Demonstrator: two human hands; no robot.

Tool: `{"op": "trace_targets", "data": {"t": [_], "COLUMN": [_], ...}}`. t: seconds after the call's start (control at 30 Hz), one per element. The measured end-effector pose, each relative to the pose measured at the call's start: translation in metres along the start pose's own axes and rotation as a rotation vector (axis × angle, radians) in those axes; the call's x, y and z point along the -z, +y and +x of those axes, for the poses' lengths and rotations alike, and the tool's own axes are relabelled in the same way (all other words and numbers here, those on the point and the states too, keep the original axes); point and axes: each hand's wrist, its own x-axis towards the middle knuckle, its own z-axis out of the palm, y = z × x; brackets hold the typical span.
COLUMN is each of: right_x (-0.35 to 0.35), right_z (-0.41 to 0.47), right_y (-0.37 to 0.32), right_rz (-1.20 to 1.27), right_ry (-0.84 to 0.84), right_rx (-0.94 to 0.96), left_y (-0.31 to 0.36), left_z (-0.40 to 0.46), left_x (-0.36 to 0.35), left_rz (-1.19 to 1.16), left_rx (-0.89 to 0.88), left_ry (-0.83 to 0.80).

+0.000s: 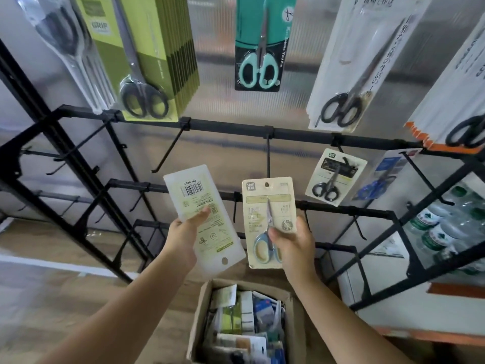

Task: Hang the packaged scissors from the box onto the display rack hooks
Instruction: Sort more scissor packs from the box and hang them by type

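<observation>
Cream card fills my left hand [183, 233]: I grip a scissors pack [203, 219] upside down, barcode side facing me, its hang hole at the bottom. My right hand [294, 243] pinches a second pack, blue-handled scissors [269, 222], upright, its hang hole just under a black rack hook [268, 158]. Below, between my forearms, sits the open cardboard box [199, 311] with more packs. Rightward a small black-handled scissors card [334, 177] hangs.

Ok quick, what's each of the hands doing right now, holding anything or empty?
Left hand: grips a pale scissors package, turned upside down, back side showing.
Right hand: pinches a beige scissors package, front showing, hang hole up, below a rack hook.
</observation>
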Motion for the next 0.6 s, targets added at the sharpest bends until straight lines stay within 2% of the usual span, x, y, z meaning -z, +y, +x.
{"op": "trace_targets", "data": {"t": [0.3,0.4,0.47,0.6], "right_x": [-0.006,-0.023,-0.034,-0.037], "right_z": [0.024,0.062,0.094,0.142], "right_y": [0.002,-0.009,-0.017,-0.033], "right_rz": [0.01,-0.171,-0.303,-0.648], "right_ry": [0.055,0.02,-0.015,0.026], "right_rx": [-0.048,-0.088,-0.141,-0.111], "left_y": [0.002,0.005,0.01,0.019], "left_z": [0.012,0.015,0.016,0.016], "left_x": [-0.007,-0.006,-0.004,0.004], "left_rz": [-0.011,-0.02,0.017,0.1], "left_rx": [0.031,0.055,0.086,0.104], "left_ry": [-0.092,-0.106,-0.199,-0.346]}}
